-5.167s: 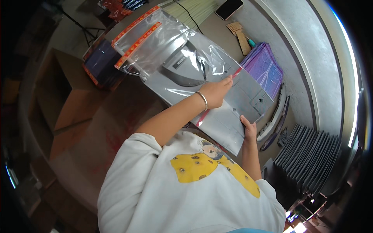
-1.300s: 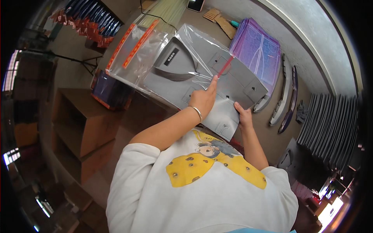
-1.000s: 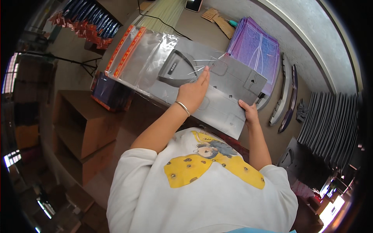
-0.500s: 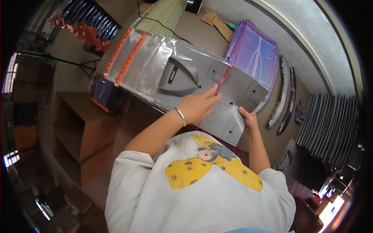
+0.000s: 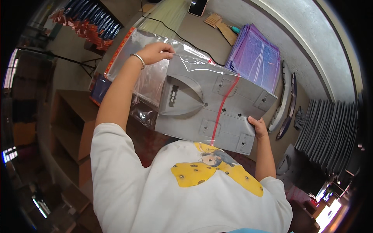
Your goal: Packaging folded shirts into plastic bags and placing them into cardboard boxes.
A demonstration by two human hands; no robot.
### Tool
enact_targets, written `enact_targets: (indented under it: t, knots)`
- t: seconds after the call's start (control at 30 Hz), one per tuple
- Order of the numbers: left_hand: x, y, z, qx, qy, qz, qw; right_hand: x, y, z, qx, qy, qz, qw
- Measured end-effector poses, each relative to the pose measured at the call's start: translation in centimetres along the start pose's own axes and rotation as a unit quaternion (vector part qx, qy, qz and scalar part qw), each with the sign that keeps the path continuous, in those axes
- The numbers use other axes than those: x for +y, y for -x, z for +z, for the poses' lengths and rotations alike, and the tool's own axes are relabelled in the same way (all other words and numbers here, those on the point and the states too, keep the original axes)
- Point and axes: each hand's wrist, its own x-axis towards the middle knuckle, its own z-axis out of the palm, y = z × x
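Observation:
A flat, grey, shirt-shaped piece [image 5: 186, 128] with a collar, pockets and dark buttons lies tilted before my chest. A clear plastic bag [image 5: 190, 64] with a red strip covers most of it, and the piece's right end sticks out of the bag. My right hand [image 5: 259, 126] grips that right end, thumb on top. At the upper left, my left hand [image 5: 157, 53], below a silver bangle, is closed on the bag's edge near the collar. Its fingertips are partly hidden. Beneath and left lie more clear bags [image 5: 149, 83] with an orange-red strip.
Purple printed pieces [image 5: 254, 58] lie stacked at the back right. Curved grey and dark strips [image 5: 283, 101] sit beside a row of grey panels [image 5: 326, 128]. A black cable [image 5: 171, 29], a phone [image 5: 198, 7] and cardboard scraps [image 5: 225, 33] lie behind. A cardboard box [image 5: 74, 116] stands at left.
My left hand has moved from the middle of the grey shirt piece up and left to the bag's edge. The piece has come nearer to me, with its collar end swung away from the loose bags.

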Motion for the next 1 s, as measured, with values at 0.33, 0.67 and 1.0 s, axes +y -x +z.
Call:
enact_targets:
  t: [0.33, 0.67, 1.0]
  knots:
    - [-0.4, 0.0, -1.2, -0.049, 0.059, 0.004, 0.997, -1.6, -0.1, -0.4, 0.021, 0.031, -0.013, 0.999]
    - [0.6, -1.4, 0.1, -0.082, 0.002, 0.025, 0.996, -2.4, 0.2, 1.4, -0.011, 0.042, -0.013, 0.999]
    - [6.4, -1.5, 7.3, 0.258, -0.363, 0.089, 0.891, 0.4, -0.8, 5.2, 0.007, -0.034, 0.021, 0.999]
